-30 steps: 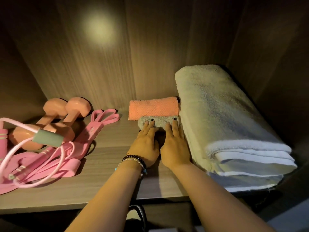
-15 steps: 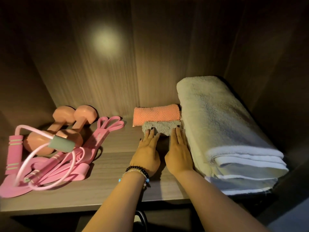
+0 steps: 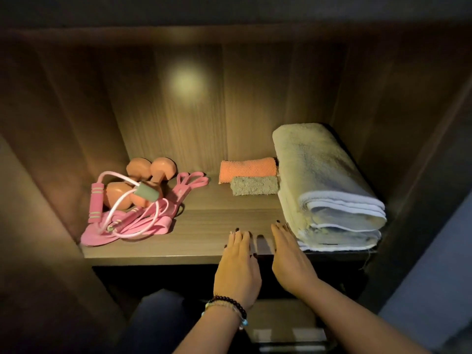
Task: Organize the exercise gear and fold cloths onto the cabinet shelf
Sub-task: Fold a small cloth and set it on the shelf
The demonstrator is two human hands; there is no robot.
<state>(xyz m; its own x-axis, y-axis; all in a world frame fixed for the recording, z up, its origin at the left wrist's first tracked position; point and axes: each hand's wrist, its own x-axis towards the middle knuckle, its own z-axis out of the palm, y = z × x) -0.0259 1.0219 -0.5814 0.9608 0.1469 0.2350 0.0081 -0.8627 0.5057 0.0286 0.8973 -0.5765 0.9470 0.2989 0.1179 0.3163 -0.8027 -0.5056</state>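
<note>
A folded grey cloth [image 3: 254,185] lies on the wooden cabinet shelf [image 3: 217,221], in front of a folded orange cloth [image 3: 248,169]. Both touch a big folded pale towel [image 3: 324,185] on the right. At the left sit two orange dumbbells [image 3: 150,175], a pink skipping rope [image 3: 122,213] and pink resistance bands [image 3: 189,185] in a heap. My left hand [image 3: 238,269] and my right hand [image 3: 288,254] hover at the shelf's front edge, fingers straight, holding nothing, well short of the cloths.
The cabinet's side walls [image 3: 51,175] and back panel [image 3: 204,111] close in the shelf. A lower shelf [image 3: 281,325] shows beneath the front edge. A bare strip of shelf lies between the exercise gear and the cloths.
Both hands have let go of the grey cloth and drawn back to the shelf's front edge. The view has pulled back from the shelf.
</note>
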